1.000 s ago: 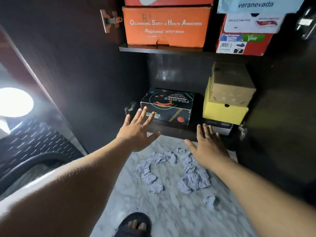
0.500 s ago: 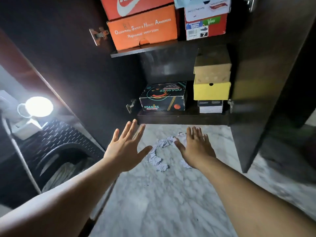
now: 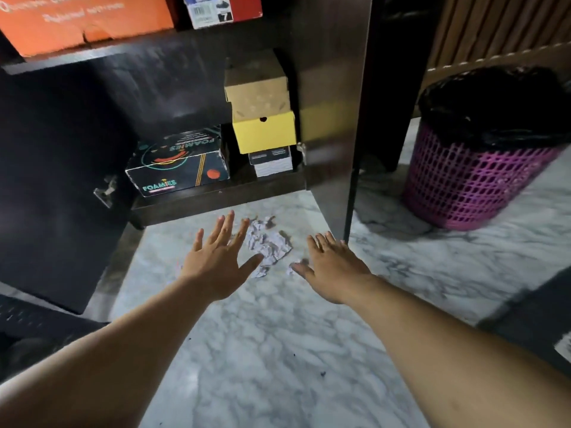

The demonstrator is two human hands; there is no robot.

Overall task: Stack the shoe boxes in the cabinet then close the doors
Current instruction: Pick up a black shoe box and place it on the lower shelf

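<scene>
- Showing one dark cabinet [image 3: 173, 88], both doors open: left door [image 3: 52, 180] swung wide, right door [image 3: 332, 118] edge-on beside the lower shelf.
- Floor: one marble surface [image 3: 278, 350], running from the cabinet front to the frame bottom.
- One purple mesh bin [image 3: 469, 180] with black liner, right of the right door, standing on the floor.
- Shoe boxes in view, six counted:
- Upper shelf, two, both cropped: orange box [image 3: 83, 23] at left, red and white box [image 3: 222, 7] just beside it.
- Lower shelf, four: black FOAMIES box [image 3: 177, 168] at left, lying flat on its own; at right a stack of three, white and black box [image 3: 272, 160] at the bottom, yellow box [image 3: 264, 132] on it, brown cardboard box [image 3: 256, 84] on top.
- Two hands, both held over the floor in front of the lower shelf, touching nothing.
- Left hand [image 3: 216, 261]: released, fingers spread and straight, palm down.
- Right hand [image 3: 333, 267]: released, fingers straight and close together, near the right door's lower edge.
- One cluster of crumpled paper scraps [image 3: 268, 242] on the floor between the hands; count not clear.
</scene>
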